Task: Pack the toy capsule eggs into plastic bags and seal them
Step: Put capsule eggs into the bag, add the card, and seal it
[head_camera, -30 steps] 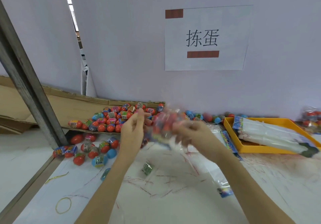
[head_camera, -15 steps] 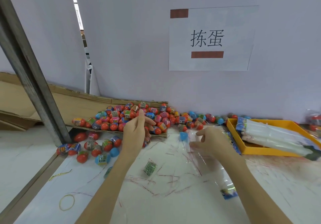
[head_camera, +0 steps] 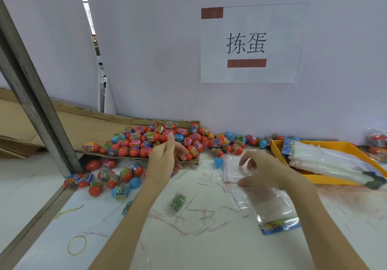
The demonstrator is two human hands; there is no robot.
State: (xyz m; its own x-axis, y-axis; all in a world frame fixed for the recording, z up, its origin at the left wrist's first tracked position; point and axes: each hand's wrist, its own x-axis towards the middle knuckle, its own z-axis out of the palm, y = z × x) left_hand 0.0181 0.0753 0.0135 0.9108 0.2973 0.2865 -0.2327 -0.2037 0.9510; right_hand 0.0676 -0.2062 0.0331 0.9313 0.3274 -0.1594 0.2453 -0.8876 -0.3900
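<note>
Your capsule eggs (head_camera: 155, 140), mostly red with bright wrappers, lie heaped on cardboard at the worktop's back edge, with more spilled toward its left edge. A clear plastic bag (head_camera: 263, 202) lies flat and empty right of centre, printed end nearest you.

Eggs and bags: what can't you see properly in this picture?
- Eggs: labels too small to read in the head view.
- Left hand: its back hides the palm and whether the fingers hold anything.
- Bag: right hand covers its top end.
- Packed bags: cut off by the right edge.
- Tray: a pack of bags hides its floor.
</note>
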